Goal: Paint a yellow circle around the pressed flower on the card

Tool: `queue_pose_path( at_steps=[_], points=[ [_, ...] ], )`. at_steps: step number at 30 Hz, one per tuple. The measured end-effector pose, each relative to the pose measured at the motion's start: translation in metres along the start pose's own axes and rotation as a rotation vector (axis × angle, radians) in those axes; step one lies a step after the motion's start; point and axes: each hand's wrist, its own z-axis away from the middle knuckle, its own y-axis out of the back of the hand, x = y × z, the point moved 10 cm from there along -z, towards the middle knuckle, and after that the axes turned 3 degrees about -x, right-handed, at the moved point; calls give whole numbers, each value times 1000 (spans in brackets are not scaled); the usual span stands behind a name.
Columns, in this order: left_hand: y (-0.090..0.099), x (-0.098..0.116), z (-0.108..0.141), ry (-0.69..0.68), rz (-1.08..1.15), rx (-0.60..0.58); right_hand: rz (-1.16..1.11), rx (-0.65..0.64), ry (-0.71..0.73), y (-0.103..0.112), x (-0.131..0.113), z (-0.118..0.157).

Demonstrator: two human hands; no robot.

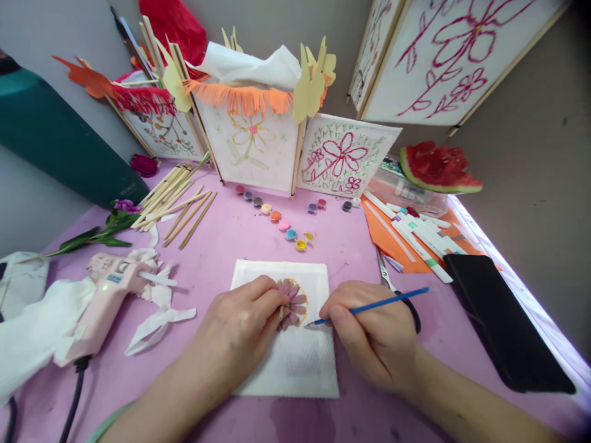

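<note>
A white fabric-like panel (305, 375) lies flat on the pink-purple table. On its upper half is a purple flower (293, 303) with a thin yellow painted line round its right side. My left hand (244, 323) rests on the panel's left part, fingertips pinching the flower at its centre. My right hand (373, 335) is closed around a thin blue brush (385, 300), at the panel's right edge. The brush tip points left and sits close to the flower's lower right edge.
Small paint pots (276, 216) stand behind the panel, before decorated lanterns (252, 144). A pink glue gun (99, 307), wooden sticks (178, 191) and a teal bottle (60, 129) are left. Scissors (386, 275), markers (418, 237), a black phone (503, 320) and a watermelon piece (438, 166) are right.
</note>
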Motion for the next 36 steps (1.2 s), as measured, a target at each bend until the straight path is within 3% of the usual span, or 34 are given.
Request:
queue_pose_path(
  at_steps=[11, 20, 27, 30, 36],
  points=[
    [1, -1, 1, 5, 13, 5, -61, -83, 35, -19, -5, 1],
    [-1, -1, 0, -4, 12, 6, -18, -38, -28, -7, 2, 0],
    [0, -1, -1, 5, 12, 4, -85, -79, 32, -17, -4, -2],
    [2, 0, -1, -7, 2, 20, -102, -40, -14, -8, 0, -3],
    [4, 3, 0, -19, 3, 42, 64, 163, -160, 33, 22, -5]
  ],
)
